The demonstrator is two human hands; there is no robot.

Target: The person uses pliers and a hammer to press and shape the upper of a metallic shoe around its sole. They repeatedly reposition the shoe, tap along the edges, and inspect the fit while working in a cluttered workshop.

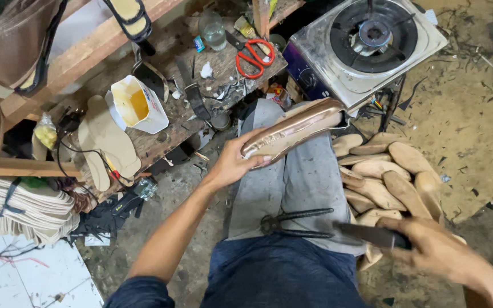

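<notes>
Left hand (232, 162) has its fingers wrapped round a shiny copper-coloured shoe (292, 130), held over the lap just in front of the gas stove (366, 43). Right hand (437, 251) grips a dark-bladed tool (369, 234), blurry. Pliers (295, 222) sit on the thigh, wooden shoe forms (392, 171) piled alongside.

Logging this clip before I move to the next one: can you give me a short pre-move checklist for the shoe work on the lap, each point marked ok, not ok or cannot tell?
1. Left hand has a firm hold on the shiny copper-coloured shoe upper on its last: ok, fingers wrap its near end.
2. Right hand holds the dark flat-bladed tool: ok, though motion-blurred.
3. Tool blade clear of the left hand: ok, well apart.
4. Black iron pincers rest steady on the lap: ok, lying flat across the grey apron.
5. Silver single-burner gas stove is off: cannot tell, no flame visible.
6. Shoe clear of the stove: not ok, its far tip reaches the stove's edge.
</notes>
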